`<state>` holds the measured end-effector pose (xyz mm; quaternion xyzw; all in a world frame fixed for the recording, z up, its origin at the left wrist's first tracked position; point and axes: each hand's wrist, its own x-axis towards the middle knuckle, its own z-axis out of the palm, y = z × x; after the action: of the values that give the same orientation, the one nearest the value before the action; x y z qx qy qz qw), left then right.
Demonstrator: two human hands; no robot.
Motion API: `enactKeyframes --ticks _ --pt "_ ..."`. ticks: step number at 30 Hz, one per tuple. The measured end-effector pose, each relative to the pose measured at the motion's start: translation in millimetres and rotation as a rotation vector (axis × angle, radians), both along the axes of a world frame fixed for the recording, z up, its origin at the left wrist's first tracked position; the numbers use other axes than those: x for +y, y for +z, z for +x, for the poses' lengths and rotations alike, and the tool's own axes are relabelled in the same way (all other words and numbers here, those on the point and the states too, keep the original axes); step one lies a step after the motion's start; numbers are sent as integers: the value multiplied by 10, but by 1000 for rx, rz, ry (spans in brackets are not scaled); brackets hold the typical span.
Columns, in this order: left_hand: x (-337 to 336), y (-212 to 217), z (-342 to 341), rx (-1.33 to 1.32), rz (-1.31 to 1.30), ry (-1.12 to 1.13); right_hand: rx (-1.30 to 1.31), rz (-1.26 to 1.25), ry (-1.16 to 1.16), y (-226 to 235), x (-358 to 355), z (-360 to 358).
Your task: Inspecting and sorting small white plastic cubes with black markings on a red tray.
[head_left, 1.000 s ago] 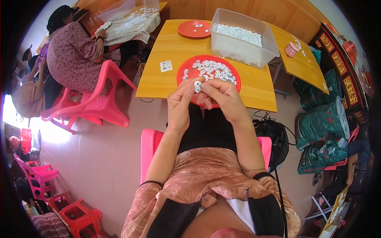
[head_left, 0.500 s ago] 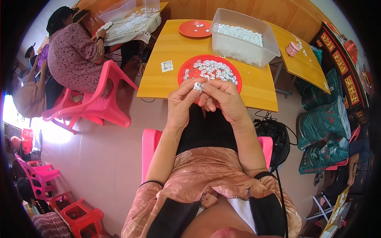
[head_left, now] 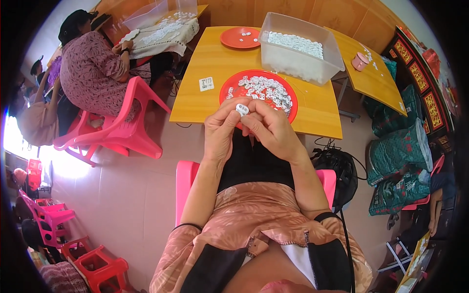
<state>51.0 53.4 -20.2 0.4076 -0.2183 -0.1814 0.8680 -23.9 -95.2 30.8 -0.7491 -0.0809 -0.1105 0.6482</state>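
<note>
In front of my body, both hands are raised close together at the near edge of the table. My left hand (head_left: 220, 126) pinches a small white plastic piece with two holes (head_left: 242, 109) between thumb and fingers. Right beside it, my right hand (head_left: 276, 126) is closed, its thumb just below the piece and its fingers curled. What the right fingers hold, if anything, is hidden. Just beyond my hands lies a red round tray (head_left: 236, 77) with many similar white pieces (head_left: 268, 90) heaped in it.
A translucent bin (head_left: 298, 66) of white pieces stands behind the red tray on the yellow table (head_left: 195, 105). A smaller red plate (head_left: 234, 40) lies at the back. On the left, a person (head_left: 95, 73) sits on a pink chair (head_left: 129, 122). Green sacks (head_left: 400, 146) lie right.
The white piece has turned so its two-holed face shows more fully. My right thumb has slid down off the piece, while both hands stay in nearly the same place.
</note>
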Motion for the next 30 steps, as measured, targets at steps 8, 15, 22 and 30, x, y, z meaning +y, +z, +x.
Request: enactKeyframes --ticks 8,15,22,30 --pt "-110 70 -173 -137 -61 18 -412 -469 -252 -68 37 -29" --pt "-283 120 -459 -4 -157 90 -546 -590 -369 -213 -15 -22" --pt "-301 101 -536 -9 -54 197 -494 -603 -387 -248 17 -18" --pt "-318 79 -566 -49 -25 283 -576 -569 -409 -341 42 57"
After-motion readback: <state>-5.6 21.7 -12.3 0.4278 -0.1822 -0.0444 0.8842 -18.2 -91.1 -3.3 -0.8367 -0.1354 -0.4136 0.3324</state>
